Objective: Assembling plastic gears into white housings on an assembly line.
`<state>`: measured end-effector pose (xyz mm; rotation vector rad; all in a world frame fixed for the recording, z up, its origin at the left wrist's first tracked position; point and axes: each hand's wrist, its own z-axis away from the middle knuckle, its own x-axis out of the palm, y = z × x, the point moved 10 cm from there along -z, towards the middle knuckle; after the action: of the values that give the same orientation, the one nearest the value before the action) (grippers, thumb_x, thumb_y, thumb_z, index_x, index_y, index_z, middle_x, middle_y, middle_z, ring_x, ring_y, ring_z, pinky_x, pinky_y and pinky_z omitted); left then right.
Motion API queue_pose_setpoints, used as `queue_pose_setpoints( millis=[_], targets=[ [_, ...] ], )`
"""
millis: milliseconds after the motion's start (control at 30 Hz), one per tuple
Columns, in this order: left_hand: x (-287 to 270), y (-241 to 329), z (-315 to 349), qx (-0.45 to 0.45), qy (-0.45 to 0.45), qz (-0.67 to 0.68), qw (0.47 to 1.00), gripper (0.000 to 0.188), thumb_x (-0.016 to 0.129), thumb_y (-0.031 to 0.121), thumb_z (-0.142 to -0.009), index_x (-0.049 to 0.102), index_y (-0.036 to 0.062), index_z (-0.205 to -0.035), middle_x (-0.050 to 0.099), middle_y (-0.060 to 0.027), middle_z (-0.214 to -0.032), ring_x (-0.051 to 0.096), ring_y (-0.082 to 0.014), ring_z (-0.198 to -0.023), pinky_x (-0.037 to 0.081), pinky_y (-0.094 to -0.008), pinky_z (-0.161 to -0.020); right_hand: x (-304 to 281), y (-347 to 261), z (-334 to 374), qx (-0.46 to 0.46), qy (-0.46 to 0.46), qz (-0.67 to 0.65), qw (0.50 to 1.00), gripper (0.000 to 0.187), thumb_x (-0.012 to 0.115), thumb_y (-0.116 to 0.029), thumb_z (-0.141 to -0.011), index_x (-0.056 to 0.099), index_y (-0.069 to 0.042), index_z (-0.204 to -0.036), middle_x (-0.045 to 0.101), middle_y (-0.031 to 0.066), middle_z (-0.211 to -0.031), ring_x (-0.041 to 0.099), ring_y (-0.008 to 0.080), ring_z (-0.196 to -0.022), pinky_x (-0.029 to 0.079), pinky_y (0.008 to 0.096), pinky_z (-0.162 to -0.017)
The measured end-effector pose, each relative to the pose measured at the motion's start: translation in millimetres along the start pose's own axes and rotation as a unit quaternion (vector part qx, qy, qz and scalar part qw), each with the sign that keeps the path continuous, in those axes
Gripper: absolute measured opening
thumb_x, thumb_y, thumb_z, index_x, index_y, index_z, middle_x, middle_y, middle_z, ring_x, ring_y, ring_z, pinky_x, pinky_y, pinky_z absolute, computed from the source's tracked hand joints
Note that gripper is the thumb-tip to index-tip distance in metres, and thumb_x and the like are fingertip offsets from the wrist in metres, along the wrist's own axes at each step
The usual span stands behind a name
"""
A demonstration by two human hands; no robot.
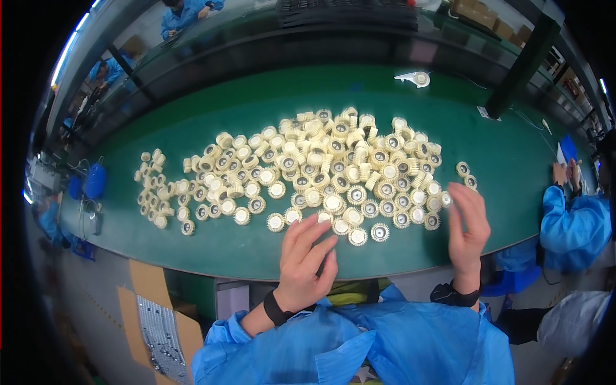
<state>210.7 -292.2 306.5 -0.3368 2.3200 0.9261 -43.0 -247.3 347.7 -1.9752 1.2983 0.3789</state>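
A broad heap of small cream toothed gear wheels lies on the green table, several with dark metal centres facing up. My left hand is at the near edge of the heap, fingers stretched and thumb apart. Its fingertips partly cover a few wheels there, and I see nothing gripped in it. My right hand curves along the heap's right edge with thumb and fingers apart. A small gear wheel lies against its fingertips; whether they touch it is hard to tell.
A white tape dispenser lies at the back of the green tabletop. At the right stands a dark post. A co-worker's blue sleeve is at the right edge. Below the table's left front is an opened carton of shiny metal parts.
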Motion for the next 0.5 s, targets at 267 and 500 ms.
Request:
queue_pose_setpoints(
  millis=[267, 500],
  targets=[
    [-2, -5, -1, -0.009, 0.038, 0.005, 0.999, 0.029, 0.065, -0.001, -0.069, 0.064, 0.0001, -0.098, 0.058, -0.0158, -0.116, 0.050, -0.0369, -0.116, 0.042, -0.0462, -0.095, 81, -55, -48, -0.130, -0.199, 0.123, 0.964, 0.047, 0.054, 0.010, -0.068, 0.064, -0.006, -0.111, 0.054, 0.0148, -0.125, 0.046, 0.0350, -0.120, 0.039, 0.0432, -0.098],
    [-6, -6, 3, -0.012, 0.036, 0.011, 0.999, 0.025, 0.065, 0.002, -0.073, 0.063, -0.0010, -0.097, 0.057, -0.0156, -0.117, 0.049, -0.0358, -0.118, 0.039, -0.0480, -0.098, 112, -38, -44, -0.129, -0.223, 0.060, 0.964, 0.036, 0.056, 0.007, -0.070, 0.064, -0.005, -0.104, 0.054, 0.0137, -0.124, 0.046, 0.0352, -0.120, 0.038, 0.0438, -0.100]
  ],
)
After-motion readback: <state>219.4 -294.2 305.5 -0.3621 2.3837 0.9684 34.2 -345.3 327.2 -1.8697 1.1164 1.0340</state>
